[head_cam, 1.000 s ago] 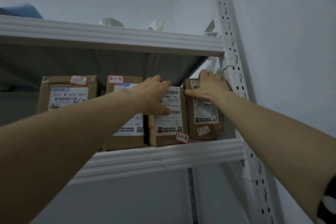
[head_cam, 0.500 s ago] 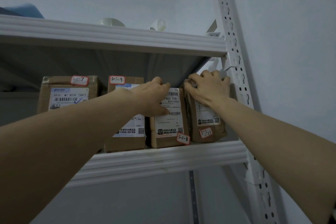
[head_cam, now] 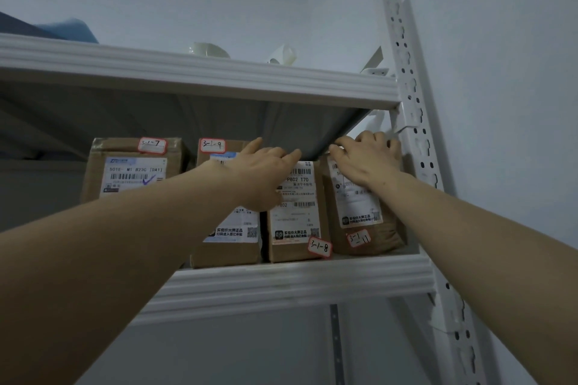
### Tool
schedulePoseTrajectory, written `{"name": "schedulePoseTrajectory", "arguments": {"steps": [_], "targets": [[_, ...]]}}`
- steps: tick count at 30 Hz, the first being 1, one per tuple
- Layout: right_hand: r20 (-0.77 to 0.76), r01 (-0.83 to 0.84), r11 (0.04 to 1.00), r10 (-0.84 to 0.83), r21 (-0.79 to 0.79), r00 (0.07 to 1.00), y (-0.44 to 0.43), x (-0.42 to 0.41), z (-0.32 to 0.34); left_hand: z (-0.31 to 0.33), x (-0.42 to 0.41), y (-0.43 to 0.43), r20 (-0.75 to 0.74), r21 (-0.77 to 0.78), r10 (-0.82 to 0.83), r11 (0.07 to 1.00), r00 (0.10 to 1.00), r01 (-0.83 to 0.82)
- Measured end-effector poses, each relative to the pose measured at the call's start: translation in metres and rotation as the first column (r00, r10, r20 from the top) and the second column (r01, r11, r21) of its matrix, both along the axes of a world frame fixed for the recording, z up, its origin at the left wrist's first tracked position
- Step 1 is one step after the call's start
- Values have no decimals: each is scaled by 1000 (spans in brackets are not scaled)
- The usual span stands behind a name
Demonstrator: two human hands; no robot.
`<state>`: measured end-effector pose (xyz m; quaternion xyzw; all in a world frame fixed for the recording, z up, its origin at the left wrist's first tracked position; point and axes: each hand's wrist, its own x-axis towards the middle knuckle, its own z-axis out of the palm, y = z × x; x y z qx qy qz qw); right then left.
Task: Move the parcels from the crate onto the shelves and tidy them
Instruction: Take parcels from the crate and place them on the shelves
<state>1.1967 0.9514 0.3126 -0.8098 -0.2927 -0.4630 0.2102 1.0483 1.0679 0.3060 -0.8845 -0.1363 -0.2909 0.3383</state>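
Note:
Several brown parcels stand in a row on a white shelf [head_cam: 297,278]. From left to right they are tagged 3-1-7 [head_cam: 131,172], 3-1-9 [head_cam: 225,244], 3-1-8 [head_cam: 294,222] and 3-1-11 [head_cam: 362,222]. My left hand [head_cam: 266,175] lies over the tops of parcels 3-1-9 and 3-1-8 with its fingers stretched out. My right hand [head_cam: 366,159] grips the top of the soft parcel 3-1-11 at the row's right end, fingers curled over its upper edge. The crate is out of view.
A perforated white upright [head_cam: 416,141] stands just right of parcel 3-1-11. The upper shelf [head_cam: 200,72] hangs low over the parcels and carries pale rolls [head_cam: 209,49] and a blue item [head_cam: 68,30]. A wall closes the right side.
My right hand has shifted up to the top edge of parcel 3-1-11, and that parcel now leans slightly. My left hand's fingers have spread out over the middle parcels.

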Motion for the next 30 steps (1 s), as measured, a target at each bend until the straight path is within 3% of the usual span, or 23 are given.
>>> {"name": "schedulePoseTrajectory", "arguments": {"steps": [6,9,11,14,17,20,25,30], "targets": [[59,-25,998,22,58,998,6,1,-5,1,-35,13,277,-41,-148,985,949,166],[210,-263,949,225,173,951,11,-19,-6,0,-67,30,564,-88,-188,954,804,286],[224,-404,900,364,166,904,20,-36,-4,-5,-89,45,716,-135,-124,941,688,310],[122,-463,878,450,123,885,37,-54,-4,-19,-115,68,840,-232,4,907,543,352],[-46,-462,866,478,190,877,43,-63,-9,-34,-128,88,892,-377,163,785,422,492],[-149,-487,807,555,333,818,40,-68,-22,-49,-132,107,833,-553,359,592,422,587],[-205,-405,799,531,445,822,38,-63,-53,-73,-127,114,746,-644,445,289,496,709],[-388,-417,617,766,667,513,42,-51,-70,-76,-125,115,738,-654,428,260,522,711]]}}
